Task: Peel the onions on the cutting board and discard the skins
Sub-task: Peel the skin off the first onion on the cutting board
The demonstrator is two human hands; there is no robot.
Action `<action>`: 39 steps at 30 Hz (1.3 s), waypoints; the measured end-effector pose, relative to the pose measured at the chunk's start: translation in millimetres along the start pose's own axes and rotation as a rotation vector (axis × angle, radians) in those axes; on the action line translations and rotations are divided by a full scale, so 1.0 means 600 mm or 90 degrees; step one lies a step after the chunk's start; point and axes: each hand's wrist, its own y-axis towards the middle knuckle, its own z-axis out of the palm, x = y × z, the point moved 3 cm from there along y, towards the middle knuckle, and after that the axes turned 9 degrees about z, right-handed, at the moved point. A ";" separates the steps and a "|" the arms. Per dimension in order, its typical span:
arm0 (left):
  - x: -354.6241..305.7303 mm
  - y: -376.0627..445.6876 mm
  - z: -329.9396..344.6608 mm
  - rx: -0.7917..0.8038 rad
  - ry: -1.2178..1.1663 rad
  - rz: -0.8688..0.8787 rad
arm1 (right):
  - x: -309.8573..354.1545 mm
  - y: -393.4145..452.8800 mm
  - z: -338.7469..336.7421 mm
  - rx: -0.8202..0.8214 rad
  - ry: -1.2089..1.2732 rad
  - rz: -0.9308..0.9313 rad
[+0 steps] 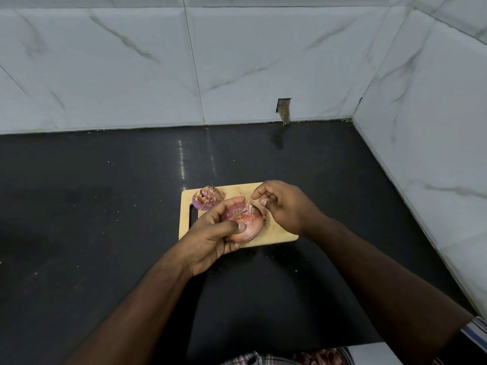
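A marble-look tiled wall [237, 61] runs along the far side and turns down the right, with a small rough hole [283, 109] cut in it just above the counter. The black counter [92, 206] fills the rest, glossy and speckled with a few pale crumbs. On it, right of centre, lies a small wooden board [185, 206] with a slot handle on its left edge.

Both forearms reach in from the near edge and cover the board's near and right parts. The left hand [210, 235] grips an onion [245, 222] over the board's middle, thumb pressed on its near side, fingers curled round its far side; pinkish skin is still on it, with a loose flap lifted at the top. The right hand [283, 206] hovers just right of the onion, fingers curled with tips at the flap; I cannot tell if they pinch it.

A second onion [207, 198], purple with ragged skin on top, sits at the board's far-left corner, just beside the left fingers.

At the near edge, checked cloth [245, 359] shows, with reddish scraps [319, 356] too blurred to identify.
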 end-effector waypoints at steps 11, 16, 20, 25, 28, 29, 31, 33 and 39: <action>0.002 0.001 -0.003 -0.037 0.057 -0.001 | 0.022 -0.019 0.014 0.012 0.189 0.036; 0.003 -0.002 -0.008 -0.052 0.018 0.001 | 0.010 -0.013 0.011 -0.040 0.316 0.086; 0.001 -0.008 -0.012 -0.055 -0.022 -0.007 | -0.024 -0.005 0.006 -0.070 0.273 0.151; 0.001 -0.004 -0.009 -0.057 -0.005 -0.008 | -0.044 0.000 0.006 -0.073 0.047 0.154; 0.004 -0.001 -0.011 -0.052 0.012 -0.007 | -0.013 -0.008 0.006 -0.030 0.075 0.074; 0.005 0.001 -0.013 -0.048 0.022 -0.005 | 0.000 -0.011 0.008 -0.010 0.112 0.048; 0.009 0.004 -0.013 -0.027 0.040 -0.003 | 0.017 -0.013 0.019 0.033 0.135 0.014; 0.010 0.007 -0.014 -0.021 0.046 -0.004 | 0.023 -0.011 0.028 0.027 0.126 0.000; 0.008 0.007 -0.012 -0.034 0.041 -0.011 | 0.009 -0.003 0.035 -0.037 0.180 0.078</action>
